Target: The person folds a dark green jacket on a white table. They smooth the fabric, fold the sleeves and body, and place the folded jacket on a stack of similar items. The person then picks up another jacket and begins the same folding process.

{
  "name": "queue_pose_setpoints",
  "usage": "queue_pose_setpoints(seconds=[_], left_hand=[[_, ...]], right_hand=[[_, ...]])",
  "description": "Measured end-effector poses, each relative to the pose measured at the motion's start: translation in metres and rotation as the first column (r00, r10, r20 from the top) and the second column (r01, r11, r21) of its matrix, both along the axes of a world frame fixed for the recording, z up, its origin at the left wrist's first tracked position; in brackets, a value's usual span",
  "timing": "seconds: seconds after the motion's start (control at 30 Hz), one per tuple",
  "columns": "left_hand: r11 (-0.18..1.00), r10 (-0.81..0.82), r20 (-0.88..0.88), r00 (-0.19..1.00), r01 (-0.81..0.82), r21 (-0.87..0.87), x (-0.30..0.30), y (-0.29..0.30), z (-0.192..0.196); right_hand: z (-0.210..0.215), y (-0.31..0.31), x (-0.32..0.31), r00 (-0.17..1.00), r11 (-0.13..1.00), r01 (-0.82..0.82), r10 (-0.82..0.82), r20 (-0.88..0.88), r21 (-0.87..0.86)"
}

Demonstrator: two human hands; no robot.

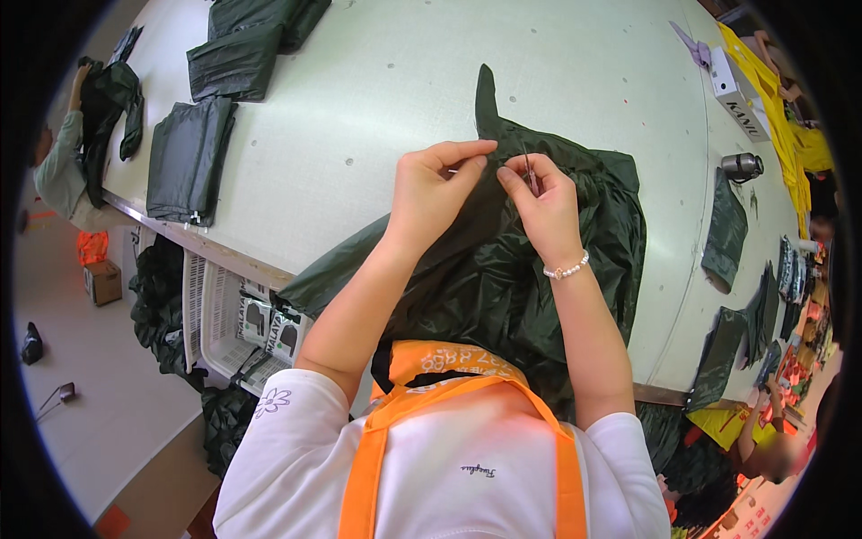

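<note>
A dark green, shiny garment [480, 278] lies bunched on the table in front of me and hangs over its near edge. One narrow strip of it points away from me. Above the cloth my left hand [437, 184] is closed in a pinch; whatever is between its fingertips is too small to make out. Close to its right, my right hand [546, 199] is closed round small thread snips [532, 176], whose thin pointed tip stands up past the fingers. A gap separates the two hands. A beaded bracelet circles my right wrist.
Folded dark green garments [191, 160] are stacked at the table's left. A white plastic basket [211, 346] with packaged items stands below the left edge. Far right are a white box [738, 94], a metal canister [742, 167] and yellow cloth [779, 135]. Other people work at both sides.
</note>
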State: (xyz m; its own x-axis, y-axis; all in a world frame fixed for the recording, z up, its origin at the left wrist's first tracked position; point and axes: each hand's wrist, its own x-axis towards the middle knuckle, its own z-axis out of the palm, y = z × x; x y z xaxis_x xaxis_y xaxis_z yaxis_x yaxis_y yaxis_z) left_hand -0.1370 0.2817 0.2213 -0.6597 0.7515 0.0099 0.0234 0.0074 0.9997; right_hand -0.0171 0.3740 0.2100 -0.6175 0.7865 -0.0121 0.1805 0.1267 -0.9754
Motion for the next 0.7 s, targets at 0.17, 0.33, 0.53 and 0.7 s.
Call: queue_pose_setpoints(seconds=[0.17, 0.33, 0.53, 0.7], left_hand=[[0.998, -0.035, -0.553, 0.833, 0.001, -0.061, -0.004, -0.005, 0.002], [0.998, 0.023, -0.719, 0.695, 0.030, 0.061, -0.006, -0.004, -0.001], [0.991, -0.069, -0.570, 0.819, 0.122, 0.056, -0.008, -0.002, 0.005], [0.989, -0.132, -0.447, 0.885, 0.149, 0.003, -0.010, -0.001, 0.003]], right_hand=[[0.001, -0.002, 0.001, 0.999, 0.998, -0.031, 0.029, -0.042, -0.052], [0.007, -0.003, 0.000, 1.000, 0.998, -0.026, 0.026, -0.009, -0.064], [0.003, -0.002, 0.000, 0.999, 0.997, -0.029, 0.026, -0.038, -0.078], [-0.002, 0.000, 0.003, 0.998, 0.995, -0.058, 0.054, -0.044, -0.081]])
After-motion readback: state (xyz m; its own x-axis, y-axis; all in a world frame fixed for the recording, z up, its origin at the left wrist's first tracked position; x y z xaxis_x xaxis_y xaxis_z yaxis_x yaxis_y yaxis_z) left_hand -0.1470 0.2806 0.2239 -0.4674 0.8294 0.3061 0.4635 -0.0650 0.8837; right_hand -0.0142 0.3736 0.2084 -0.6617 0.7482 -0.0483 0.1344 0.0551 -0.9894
